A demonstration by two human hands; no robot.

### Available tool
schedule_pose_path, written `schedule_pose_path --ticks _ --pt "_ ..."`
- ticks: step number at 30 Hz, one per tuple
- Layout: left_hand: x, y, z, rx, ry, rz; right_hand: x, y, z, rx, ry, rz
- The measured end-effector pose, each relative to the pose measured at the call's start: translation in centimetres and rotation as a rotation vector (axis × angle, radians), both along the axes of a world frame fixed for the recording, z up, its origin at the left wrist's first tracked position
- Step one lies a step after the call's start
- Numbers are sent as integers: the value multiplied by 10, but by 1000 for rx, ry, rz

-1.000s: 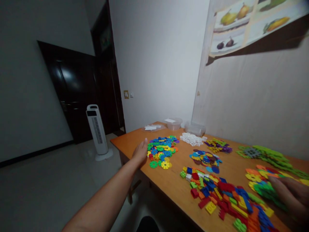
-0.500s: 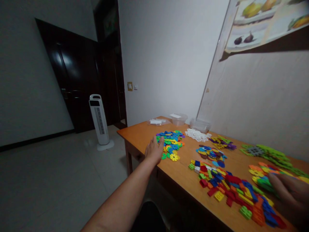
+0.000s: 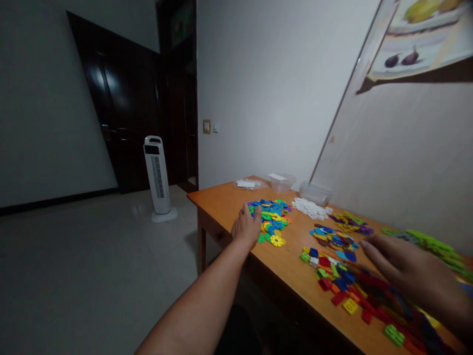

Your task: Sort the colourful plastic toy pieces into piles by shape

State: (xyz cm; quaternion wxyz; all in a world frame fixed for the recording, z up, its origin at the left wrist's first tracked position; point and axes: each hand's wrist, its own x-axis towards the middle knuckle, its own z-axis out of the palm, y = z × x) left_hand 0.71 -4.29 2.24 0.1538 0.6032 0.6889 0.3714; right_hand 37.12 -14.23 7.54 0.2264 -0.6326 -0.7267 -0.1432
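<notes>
My left hand (image 3: 248, 226) rests at the near left side of a pile of flower-shaped plastic discs (image 3: 271, 217) in blue, green and yellow. Its fingers are stretched along the pile with the thumb apart, and it grips nothing that I can see. On the right, my right hand (image 3: 402, 264) hovers above a long spread of building bricks (image 3: 342, 283), blurred by motion. Its fingers point left, stretched out, towards a heap of round discs (image 3: 334, 239) in blue, yellow and brown. No object shows in it, though its underside is hidden.
White lattice pieces (image 3: 312, 208), yellow and purple pieces (image 3: 351, 223) and green pieces (image 3: 436, 244) lie along the back of the wooden table (image 3: 218, 197). Clear plastic tubs (image 3: 283, 183) stand by the wall. A white tower fan (image 3: 158, 177) stands on the floor at left.
My right hand has moved left from the flat coloured pieces at the far right to above the bricks. My left hand stays by the flower-shaped discs. The view has turned slightly left.
</notes>
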Motion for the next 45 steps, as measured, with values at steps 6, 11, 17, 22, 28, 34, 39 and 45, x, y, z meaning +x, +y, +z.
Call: schedule_pose_path --ticks 6,11,17,22,28,34,39,45 --pt "0 -1 5 -21 0 9 -116 10 3 -285 -80 98" --pt "-1 0 5 -26 4 -5 -179 20 -3 -432 -146 5" --pt "-3 0 5 -19 17 -12 -210 34 -13 -425 -127 -74" --pt "-5 0 5 -21 34 -14 -216 41 -18 -444 -78 -123" --pt "-5 0 5 -20 61 -25 -223 41 -14 -475 -15 -143" --pt "-6 0 9 -22 93 -19 -225 47 -12 -508 25 -151" --pt "-7 1 7 0 105 -26 -227 52 -11 -551 52 -169" --pt "-7 1 8 -3 118 -30 -226 58 -7 -592 75 -185"
